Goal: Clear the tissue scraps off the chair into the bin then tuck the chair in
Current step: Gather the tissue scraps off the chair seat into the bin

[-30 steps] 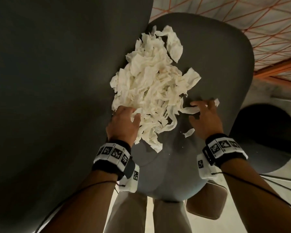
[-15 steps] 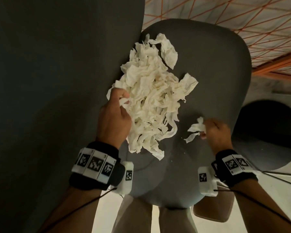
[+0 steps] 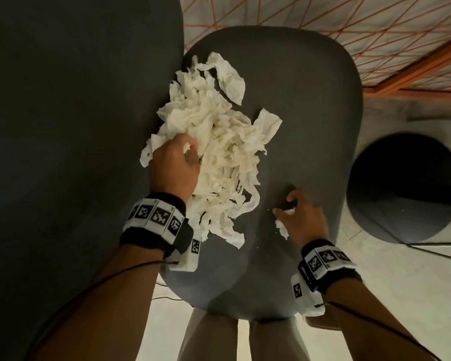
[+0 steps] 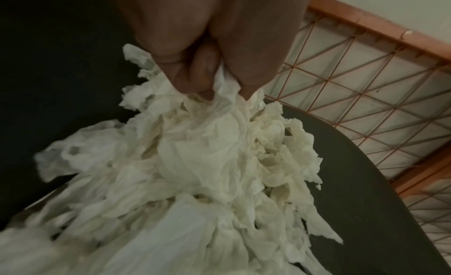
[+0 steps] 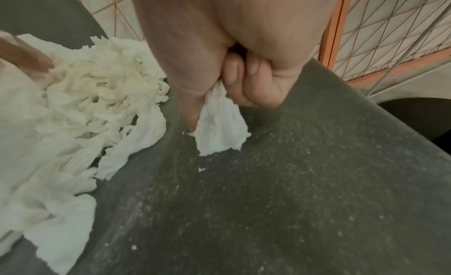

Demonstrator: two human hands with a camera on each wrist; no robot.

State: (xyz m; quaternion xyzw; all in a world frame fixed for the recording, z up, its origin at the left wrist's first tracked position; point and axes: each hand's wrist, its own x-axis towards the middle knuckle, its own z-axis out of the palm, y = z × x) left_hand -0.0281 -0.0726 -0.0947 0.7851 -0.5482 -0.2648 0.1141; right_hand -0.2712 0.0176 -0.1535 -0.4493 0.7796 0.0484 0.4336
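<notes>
A heap of white tissue scraps (image 3: 219, 152) lies on the dark grey chair seat (image 3: 302, 126), towards its left side. My left hand (image 3: 177, 162) digs into the heap's left edge, fingers curled around a bunch of tissue (image 4: 227, 109). My right hand (image 3: 300, 214) hovers over the seat's right front, pinching a small tissue scrap (image 5: 219, 129) between thumb and fingers. Tiny white crumbs (image 5: 201, 169) dot the seat (image 5: 292, 182) beneath it.
A dark round bin (image 3: 406, 188) stands on the floor right of the chair. A large dark surface (image 3: 63, 126) fills the left. An orange wire grid (image 3: 323, 27) lies beyond the chair. My legs (image 3: 219, 340) show below the seat's front edge.
My left hand slid forward along the heap's left side and closed on a bunch. My right hand picked up loose scraps from the seat and drew back towards me.
</notes>
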